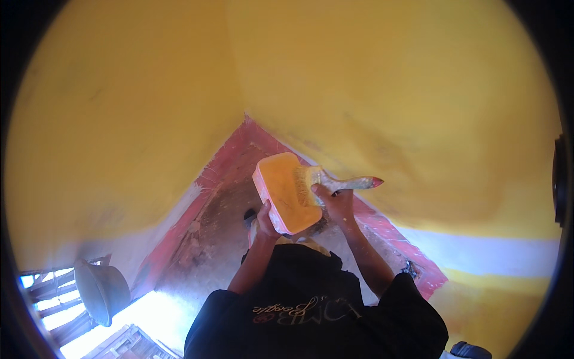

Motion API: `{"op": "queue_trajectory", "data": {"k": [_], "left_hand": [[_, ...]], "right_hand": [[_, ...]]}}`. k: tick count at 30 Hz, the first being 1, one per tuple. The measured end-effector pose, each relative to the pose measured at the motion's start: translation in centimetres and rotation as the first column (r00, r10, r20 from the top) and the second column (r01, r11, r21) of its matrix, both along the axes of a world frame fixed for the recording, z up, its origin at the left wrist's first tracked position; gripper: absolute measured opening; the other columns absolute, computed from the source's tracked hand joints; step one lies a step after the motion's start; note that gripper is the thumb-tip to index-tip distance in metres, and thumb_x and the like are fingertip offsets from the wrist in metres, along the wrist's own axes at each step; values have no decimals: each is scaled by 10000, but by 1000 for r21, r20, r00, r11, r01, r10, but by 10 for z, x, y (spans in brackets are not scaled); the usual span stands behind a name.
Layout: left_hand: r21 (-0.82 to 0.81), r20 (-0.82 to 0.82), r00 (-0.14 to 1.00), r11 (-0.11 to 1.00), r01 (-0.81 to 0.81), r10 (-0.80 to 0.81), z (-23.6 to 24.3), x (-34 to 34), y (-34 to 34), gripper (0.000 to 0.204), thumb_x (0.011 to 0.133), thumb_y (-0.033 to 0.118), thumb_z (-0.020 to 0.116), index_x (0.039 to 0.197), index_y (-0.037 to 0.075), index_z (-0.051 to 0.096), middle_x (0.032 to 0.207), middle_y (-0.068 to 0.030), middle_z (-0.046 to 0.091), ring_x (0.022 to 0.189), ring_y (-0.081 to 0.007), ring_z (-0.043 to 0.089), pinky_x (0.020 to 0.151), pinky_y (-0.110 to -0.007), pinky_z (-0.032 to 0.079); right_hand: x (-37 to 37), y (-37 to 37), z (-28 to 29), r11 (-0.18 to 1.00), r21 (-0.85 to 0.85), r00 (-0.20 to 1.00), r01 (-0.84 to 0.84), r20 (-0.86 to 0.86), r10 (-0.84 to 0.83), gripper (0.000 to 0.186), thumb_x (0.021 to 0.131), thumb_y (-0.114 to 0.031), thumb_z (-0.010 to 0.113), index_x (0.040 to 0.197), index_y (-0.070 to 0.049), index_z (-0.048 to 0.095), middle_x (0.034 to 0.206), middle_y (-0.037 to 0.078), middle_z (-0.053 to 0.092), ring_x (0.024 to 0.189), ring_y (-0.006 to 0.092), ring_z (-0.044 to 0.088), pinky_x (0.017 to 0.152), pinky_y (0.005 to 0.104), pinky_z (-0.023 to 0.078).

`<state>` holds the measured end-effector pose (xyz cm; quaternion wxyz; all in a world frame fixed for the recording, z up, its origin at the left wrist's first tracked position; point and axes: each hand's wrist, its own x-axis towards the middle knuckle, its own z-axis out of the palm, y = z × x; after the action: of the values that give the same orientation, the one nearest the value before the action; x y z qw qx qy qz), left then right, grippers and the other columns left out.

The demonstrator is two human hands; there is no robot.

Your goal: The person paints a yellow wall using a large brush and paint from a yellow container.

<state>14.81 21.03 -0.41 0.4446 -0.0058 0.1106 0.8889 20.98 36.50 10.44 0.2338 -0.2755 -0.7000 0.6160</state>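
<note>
My left hand (267, 220) grips the near left side of a rectangular tub (288, 191), whose inside is coated orange-yellow. In my right hand (336, 203) is a wide paintbrush (347, 182), its handle smeared with pale paint and red at the tip. The handle points right, while the bristles lie over the tub's right part. Whether they touch the paint inside I cannot tell. Both hands are in front of my body, above the floor near a room corner.
Yellow walls (149, 107) meet at a corner ahead, with a red-pink band (209, 173) along their base. A pale unevenly painted patch (490, 251) runs low on the right wall. At lower left, a grey basin-like object (103, 292) stands by bright slats. A dark object (559, 179) sits at the right edge.
</note>
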Motion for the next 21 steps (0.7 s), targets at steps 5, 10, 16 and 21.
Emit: {"op": "queue_trajectory", "data": {"k": [5, 10, 16, 21], "left_hand": [[48, 33, 999, 999, -6, 5, 10, -12, 22, 641, 826, 457, 519, 1311, 66, 367, 1250, -122, 492, 1110, -295, 511, 940, -431, 420], [24, 35, 999, 999, -34, 33, 5, -11, 13, 638, 827, 468, 500, 1306, 66, 374, 1249, -119, 497, 1118, -289, 508, 949, -427, 413], [-14, 129, 988, 996, -85, 86, -24, 16, -18, 614, 854, 500, 447, 1318, 104, 379, 1268, -116, 475, 1114, -312, 507, 911, -487, 430], [-149, 70, 975, 969, -199, 211, -30, 24, -41, 611, 851, 505, 452, 1321, 121, 377, 1259, -110, 482, 1111, -315, 507, 904, -497, 430]], "right_hand": [[-16, 33, 5, 944, -219, 898, 246, -315, -307, 414, 706, -98, 738, 1045, 38, 541, 973, 65, 598, 894, 142, 559, 783, 270, 451], [-49, 108, 73, 623, 773, 993, 115, -85, -77, 168, 762, -122, 678, 899, -33, 638, 786, 58, 638, 703, 175, 597, 627, 299, 482], [-95, 164, 50, -19, 965, 962, -262, 263, 76, 198, 680, -148, 652, 859, -68, 621, 782, 48, 595, 735, 236, 584, 623, 352, 489], [-107, 198, 50, -200, 943, 963, -266, 268, -14, 455, 540, -223, 692, 963, -80, 601, 826, 37, 543, 787, 222, 558, 628, 351, 483]]}}
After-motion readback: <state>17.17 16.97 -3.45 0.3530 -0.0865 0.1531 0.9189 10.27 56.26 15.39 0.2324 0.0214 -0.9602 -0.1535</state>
